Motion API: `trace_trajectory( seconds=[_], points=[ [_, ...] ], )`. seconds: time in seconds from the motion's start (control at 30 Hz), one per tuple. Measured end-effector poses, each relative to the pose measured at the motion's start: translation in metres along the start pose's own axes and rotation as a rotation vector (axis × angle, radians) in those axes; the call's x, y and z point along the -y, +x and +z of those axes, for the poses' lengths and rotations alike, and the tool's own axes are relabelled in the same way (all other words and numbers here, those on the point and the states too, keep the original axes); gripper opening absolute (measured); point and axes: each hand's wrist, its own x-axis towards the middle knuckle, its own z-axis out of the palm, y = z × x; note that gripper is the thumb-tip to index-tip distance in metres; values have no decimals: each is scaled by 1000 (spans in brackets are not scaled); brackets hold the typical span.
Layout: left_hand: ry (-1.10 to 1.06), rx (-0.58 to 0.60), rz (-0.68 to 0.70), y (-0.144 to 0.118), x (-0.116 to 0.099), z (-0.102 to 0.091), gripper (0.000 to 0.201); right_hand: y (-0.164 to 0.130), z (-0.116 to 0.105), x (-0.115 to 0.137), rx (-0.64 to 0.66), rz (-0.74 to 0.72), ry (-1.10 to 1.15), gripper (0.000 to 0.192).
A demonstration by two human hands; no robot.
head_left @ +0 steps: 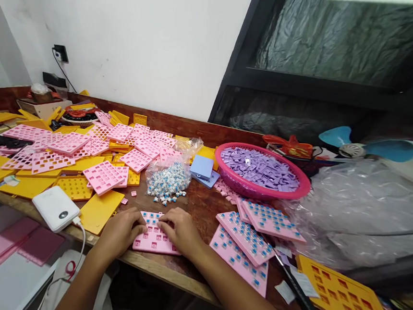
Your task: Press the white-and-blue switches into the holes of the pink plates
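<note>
At counter [202, 207] front edge: pink plate [154, 239], lying flat, long axis left-right, sockets up, far rows partly filled with blue switches. Left hand [122, 232]: fingers pressed on plate's left end, steadying. Right hand [181, 230]: fingertips pinched at plate's top row, seemingly on a switch. Advice: seat each switch square, press straight down. Switch bag [168, 178] just beyond.

Both hands rest on the pink plastic grid plate [154, 239] at the table's near edge — the clear bag of small switches [168, 180] behind it, the round pink basket of purple caps [263, 172] behind and right.
</note>
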Motion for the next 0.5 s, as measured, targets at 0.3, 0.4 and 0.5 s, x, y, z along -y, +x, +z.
trace_trajectory(
  seconds=[0.3, 0.4, 0.5],
  points=[
    [-143, -15, 89, 7, 11, 13, 11, 2, -6, -8, 5, 44, -34, 5],
    [-171, 32, 105, 7, 12, 7, 12, 2, -5, -11, -9, 12, -65, 4],
    [-169, 92, 123, 8, 11, -4, 15, 2, -4, -13, -15, 24, -45, 4]
  ],
)
